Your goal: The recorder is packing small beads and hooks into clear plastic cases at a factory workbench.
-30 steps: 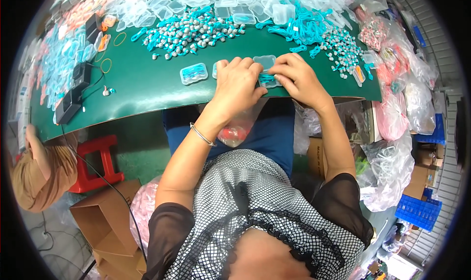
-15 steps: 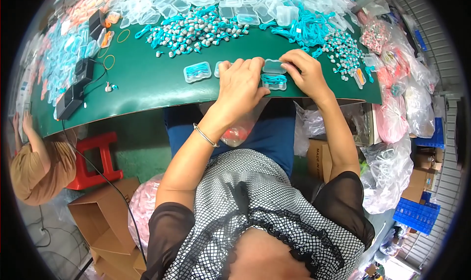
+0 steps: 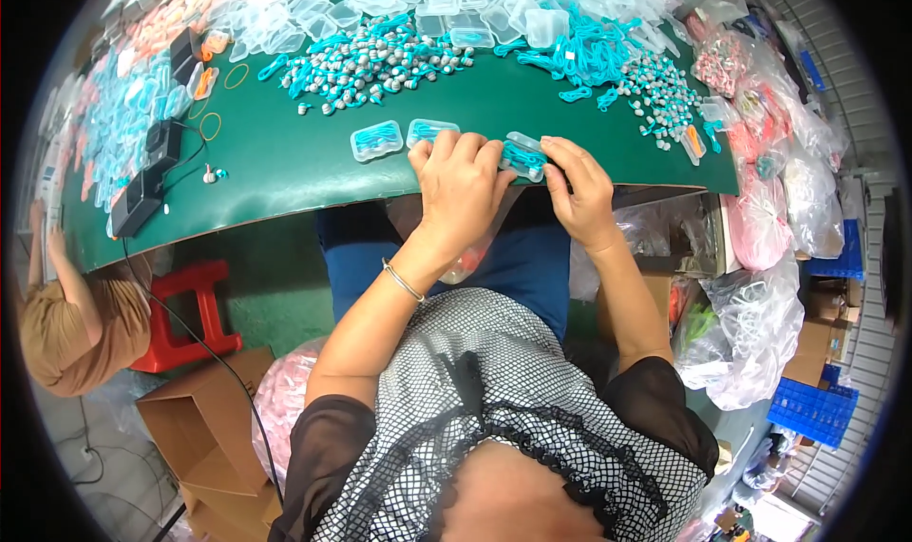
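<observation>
Both hands meet at the near edge of a green table (image 3: pixel 285 176). My left hand (image 3: pixel 461 189) and my right hand (image 3: pixel 581 192) together grip a small clear plastic case (image 3: pixel 523 155) with a teal cord inside. Two more filled clear cases (image 3: pixel 376 141) lie side by side on the green surface just left of my left hand. Farther back lies a heap of teal corded earplugs (image 3: pixel 370 65), with loose teal cords (image 3: pixel 589 53) to the right.
Empty clear cases (image 3: pixel 446 0) pile up along the far edge. Black boxes with cables (image 3: pixel 142 195) sit at the table's left. Plastic bags (image 3: pixel 760 228) crowd the right side. A red stool (image 3: pixel 185 319), a cardboard box (image 3: pixel 199 437) and another person (image 3: pixel 66 323) are at lower left.
Both hands have stayed at the table edge working on the clear case; the left hand shifted slightly over it. The view has drifted a little.
</observation>
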Available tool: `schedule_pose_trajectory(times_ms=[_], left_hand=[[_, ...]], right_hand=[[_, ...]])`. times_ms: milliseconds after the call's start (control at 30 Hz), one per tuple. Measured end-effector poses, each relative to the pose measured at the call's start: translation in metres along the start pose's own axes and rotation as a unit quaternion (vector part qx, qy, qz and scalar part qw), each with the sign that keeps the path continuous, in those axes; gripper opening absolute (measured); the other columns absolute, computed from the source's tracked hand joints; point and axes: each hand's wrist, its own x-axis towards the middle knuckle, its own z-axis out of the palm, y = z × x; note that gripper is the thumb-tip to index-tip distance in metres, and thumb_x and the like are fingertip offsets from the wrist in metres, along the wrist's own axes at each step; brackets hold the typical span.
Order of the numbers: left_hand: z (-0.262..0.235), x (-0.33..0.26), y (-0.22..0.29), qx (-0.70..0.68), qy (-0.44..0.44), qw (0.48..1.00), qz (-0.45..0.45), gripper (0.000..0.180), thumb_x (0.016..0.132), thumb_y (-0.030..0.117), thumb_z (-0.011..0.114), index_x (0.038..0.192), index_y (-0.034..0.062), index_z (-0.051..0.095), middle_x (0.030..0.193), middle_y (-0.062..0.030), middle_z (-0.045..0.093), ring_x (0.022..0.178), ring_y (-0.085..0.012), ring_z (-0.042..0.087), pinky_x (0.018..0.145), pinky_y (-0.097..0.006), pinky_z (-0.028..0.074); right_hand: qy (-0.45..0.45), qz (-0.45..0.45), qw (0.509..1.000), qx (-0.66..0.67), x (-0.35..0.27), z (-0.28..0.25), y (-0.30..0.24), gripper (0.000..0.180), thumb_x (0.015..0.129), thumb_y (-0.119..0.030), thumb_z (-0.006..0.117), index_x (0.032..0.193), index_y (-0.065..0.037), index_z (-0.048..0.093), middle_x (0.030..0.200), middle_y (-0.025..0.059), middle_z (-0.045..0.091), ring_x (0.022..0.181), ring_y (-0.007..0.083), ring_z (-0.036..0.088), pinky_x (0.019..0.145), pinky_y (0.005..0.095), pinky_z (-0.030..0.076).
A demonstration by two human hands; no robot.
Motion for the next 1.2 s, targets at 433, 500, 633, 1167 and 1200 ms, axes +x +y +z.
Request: schedule_pose_trajectory(times_ms=[433,500,633,1167,1200], left_hand=[[-0.013,-0.011,-0.003,0.018,-0.005,0.998,0.061,0.037,0.073,0.017,0.076,0.109,0.0113,0.067,0.099,-0.0004,0.063,0.093,-0.0210,0.056,0.080,-0.038,0.038],[-0.020,0.002,0.000,-0.044,0.000,0.997,0.069,0.040,0.074,0.016,0.076,0.111,0.0101,0.066,0.103,-0.0021,0.062,0.094,-0.0227,0.057,0.076,-0.037,0.041],[-0.002,0.020,-0.014,-0.040,-0.038,0.986,0.157,0.042,0.075,0.018,0.075,0.114,0.0085,0.065,0.105,-0.0043,0.063,0.093,-0.0219,0.058,0.077,-0.037,0.042],[-0.022,0.020,-0.038,0.023,-0.017,0.987,0.161,0.032,0.074,0.021,0.077,0.102,0.0119,0.065,0.103,-0.0033,0.063,0.099,-0.0212,0.060,0.089,-0.044,0.041],[-0.024,0.018,-0.039,0.025,-0.014,0.987,0.160,0.032,0.074,0.021,0.077,0.102,0.0119,0.065,0.103,-0.0033,0.063,0.099,-0.0212,0.060,0.089,-0.044,0.041]], right_hand=[[0.029,-0.013,0.999,-0.033,-0.023,0.017,-0.012,0.031,0.076,0.003,0.072,0.107,0.000,0.066,0.113,0.0147,0.065,0.108,0.0344,0.063,0.091,0.0416,0.054],[0.031,-0.013,0.999,-0.037,-0.022,0.017,-0.011,0.032,0.076,0.002,0.073,0.107,0.000,0.066,0.112,0.0145,0.065,0.107,0.0342,0.063,0.090,0.0413,0.054],[0.013,0.026,1.000,-0.003,-0.014,0.012,-0.012,0.033,0.075,0.000,0.075,0.106,-0.001,0.066,0.111,0.0145,0.065,0.105,0.0334,0.063,0.088,0.0400,0.053],[-0.137,0.016,0.986,0.091,0.090,0.005,0.047,0.030,0.078,-0.012,0.075,0.106,-0.005,0.067,0.108,0.0118,0.067,0.104,0.0276,0.062,0.091,0.0370,0.048],[-0.080,-0.017,0.995,-0.063,0.107,0.009,0.066,0.036,0.079,-0.017,0.074,0.113,-0.007,0.066,0.117,0.0117,0.065,0.116,0.0304,0.057,0.096,0.0405,0.044]])
